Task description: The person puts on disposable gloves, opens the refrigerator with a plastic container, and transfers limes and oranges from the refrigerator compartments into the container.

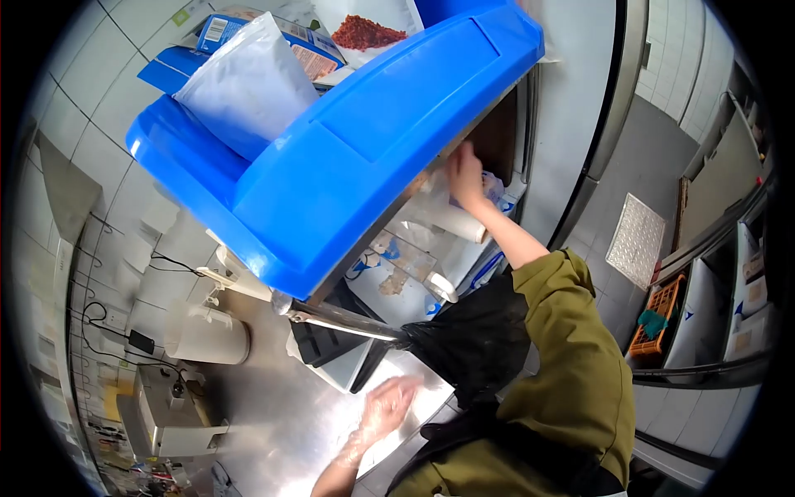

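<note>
My right hand (465,176) reaches from an olive sleeve to just below the edge of a large blue plastic bin (389,116). Its fingertips are partly hidden there, so I cannot tell whether they hold anything. Close to its wrist lies a white roll (458,224), with crumpled clear plastic (418,207) beside it. My left hand (389,406), in a thin clear plastic glove, hovers over or rests on the shiny steel counter (269,414). Its fingers are blurred, and nothing can be made out in them.
Inside the blue bin are a white pouch (252,83), blue boxes (310,54) and a bag of red flakes (368,33). A metal bar (348,321) and black plastic bag (472,340) are before me. A white tub (209,331) stands left; an orange crate (662,319) is right.
</note>
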The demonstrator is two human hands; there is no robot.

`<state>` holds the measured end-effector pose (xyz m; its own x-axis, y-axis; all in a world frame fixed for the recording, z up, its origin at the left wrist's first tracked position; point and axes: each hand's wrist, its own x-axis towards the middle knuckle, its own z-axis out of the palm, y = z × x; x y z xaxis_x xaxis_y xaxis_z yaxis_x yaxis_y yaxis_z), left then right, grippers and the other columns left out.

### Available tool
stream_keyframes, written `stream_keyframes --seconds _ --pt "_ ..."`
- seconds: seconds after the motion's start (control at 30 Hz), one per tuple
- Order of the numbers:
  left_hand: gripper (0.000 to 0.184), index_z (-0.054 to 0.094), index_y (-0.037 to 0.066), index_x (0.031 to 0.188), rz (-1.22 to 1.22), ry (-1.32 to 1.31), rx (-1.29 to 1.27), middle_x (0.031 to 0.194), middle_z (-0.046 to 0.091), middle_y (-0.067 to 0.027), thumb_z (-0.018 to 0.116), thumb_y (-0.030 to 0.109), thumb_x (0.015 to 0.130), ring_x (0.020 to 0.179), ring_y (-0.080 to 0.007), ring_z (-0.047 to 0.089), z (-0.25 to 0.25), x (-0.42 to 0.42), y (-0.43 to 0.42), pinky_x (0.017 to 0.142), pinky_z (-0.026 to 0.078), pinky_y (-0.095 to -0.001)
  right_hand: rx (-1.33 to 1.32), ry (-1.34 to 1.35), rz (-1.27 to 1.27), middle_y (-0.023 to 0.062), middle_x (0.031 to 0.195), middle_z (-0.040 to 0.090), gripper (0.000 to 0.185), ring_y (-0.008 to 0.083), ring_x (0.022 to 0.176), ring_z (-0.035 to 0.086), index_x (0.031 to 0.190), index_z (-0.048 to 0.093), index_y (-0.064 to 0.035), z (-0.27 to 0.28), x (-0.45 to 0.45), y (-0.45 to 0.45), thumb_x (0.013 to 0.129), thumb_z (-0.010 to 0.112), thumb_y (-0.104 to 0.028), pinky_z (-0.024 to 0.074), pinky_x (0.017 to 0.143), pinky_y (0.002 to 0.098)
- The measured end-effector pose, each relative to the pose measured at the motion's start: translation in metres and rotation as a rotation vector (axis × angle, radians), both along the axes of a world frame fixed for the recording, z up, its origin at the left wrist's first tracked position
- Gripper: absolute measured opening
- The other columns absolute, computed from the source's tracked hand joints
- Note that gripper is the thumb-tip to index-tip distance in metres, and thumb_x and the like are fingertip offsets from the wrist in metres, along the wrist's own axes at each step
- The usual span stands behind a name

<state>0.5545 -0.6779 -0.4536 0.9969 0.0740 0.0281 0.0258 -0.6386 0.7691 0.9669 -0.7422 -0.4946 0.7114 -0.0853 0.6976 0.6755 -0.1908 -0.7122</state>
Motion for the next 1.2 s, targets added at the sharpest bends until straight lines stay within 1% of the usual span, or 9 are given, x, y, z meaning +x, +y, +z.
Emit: stream_keyframes --seconds 0.13,0.23,0.27,0.33,0.4,0.53,0.67,0.93,1.2 --pt "0.022 0.060 0.003 0.102 0.054 -0.301 -0.040 0.101 0.060 -0.0141 0.059 0.009 0.081 0.094 -0.0276 0.059 0.043 0.071 -0.024 0.081 0.047 -0.0334 -0.033 0.108 0.437 0.0122 0.072 0.062 0.014 0.0221 0.050 0.059 0.100 0.043 -0.0049 0.041 -0.056 -0.056 0.092 0.038 -0.015 0.0453 0.046 0.0330" --pt "0.095 0.017 0.002 0.137 -0.005 -0.520 0.270 0.140 0.022 -0.0207 0.073 0.036 0.068 0.129 -0.0357 0.024 0.070 0.118 -0.042 0.103 0.024 -0.0406 -0.235 0.200 0.871 0.0094 0.074 0.062 0.012 0.0158 0.047 0.058 0.098 0.042 -0.0027 0.088 -0.111 -0.101 0.092 0.037 -0.012 0.0441 0.043 0.0268" --pt "0.103 0.011 0.007 0.140 0.022 -0.512 0.039 0.143 0.015 -0.0192 0.075 0.038 0.065 0.133 -0.0294 0.015 0.067 0.127 -0.051 0.106 0.017 -0.0396 -0.249 0.224 0.988 0.0098 0.075 0.061 0.012 0.0145 0.046 0.057 0.098 0.042 -0.0018 0.104 -0.128 -0.112 0.093 0.037 -0.011 0.0439 0.042 0.0246" --pt "0.093 0.013 0.006 0.140 0.034 -0.347 -0.242 0.131 0.037 -0.0176 0.072 0.027 0.071 0.123 -0.0257 0.033 0.055 0.131 -0.069 0.101 0.027 -0.0381 -0.265 0.460 1.084 0.0099 0.075 0.061 0.012 0.0144 0.045 0.057 0.097 0.043 -0.0024 0.134 -0.152 -0.130 0.093 0.039 -0.013 0.0436 0.041 0.0245" --pt "0.033 0.055 0.000 0.109 0.085 -0.027 -0.638 0.074 0.058 -0.0005 0.063 0.017 0.081 0.067 -0.0080 0.054 0.033 0.116 -0.070 0.063 0.043 -0.0218 -0.256 0.620 1.154 0.0116 0.083 0.062 0.015 0.0148 0.051 0.059 0.101 0.044 -0.0030 0.138 -0.161 -0.145 0.092 0.043 -0.015 0.0461 0.045 0.0239" --pt "0.017 0.059 0.004 0.086 0.319 -0.019 -0.732 0.066 0.056 0.0023 0.060 0.021 0.085 0.057 -0.0043 0.048 0.039 0.042 -0.066 0.054 0.038 -0.0185 0.279 0.975 1.075 0.0135 0.115 0.053 0.051 0.0212 0.095 0.058 0.126 0.038 -0.0046 0.041 -0.188 -0.142 0.092 0.038 -0.042 0.0477 0.081 0.0344" --pt "0.016 0.058 0.006 0.081 0.469 -0.091 -0.701 0.063 0.051 0.0047 0.060 0.022 0.085 0.055 -0.0037 0.044 0.015 -0.053 -0.035 0.050 0.035 -0.0189 0.624 1.416 1.671 0.0141 0.123 0.049 0.084 0.0250 0.112 0.048 0.129 0.037 0.0020 -0.032 -0.325 -0.136 0.081 0.022 -0.066 0.0355 0.096 0.0397" --pt "0.013 0.058 0.006 0.085 0.930 -0.209 -0.634 0.062 0.049 0.0054 0.061 0.018 0.083 0.054 -0.0032 0.041 -0.043 -0.254 -0.031 0.048 0.035 -0.0197 0.096 1.530 1.422 0.0039 0.083 0.060 0.015 0.0112 0.075 0.057 0.091 0.059 -0.0004 -0.033 -0.481 -0.104 0.086 0.054 -0.014 0.0432 0.067 0.0225" --pt "0.020 0.058 0.001 0.098 1.531 -0.478 0.279 0.081 0.059 -0.0119 0.056 0.012 0.082 0.077 -0.0238 0.056 -0.034 -0.377 -0.033 0.074 0.045 -0.0323 0.073 1.462 1.455 -0.0013 0.075 0.056 0.014 0.0066 0.065 0.050 0.083 0.060 -0.0045 -0.039 -0.583 -0.046 0.086 0.056 -0.018 0.0379 0.055 0.0188"
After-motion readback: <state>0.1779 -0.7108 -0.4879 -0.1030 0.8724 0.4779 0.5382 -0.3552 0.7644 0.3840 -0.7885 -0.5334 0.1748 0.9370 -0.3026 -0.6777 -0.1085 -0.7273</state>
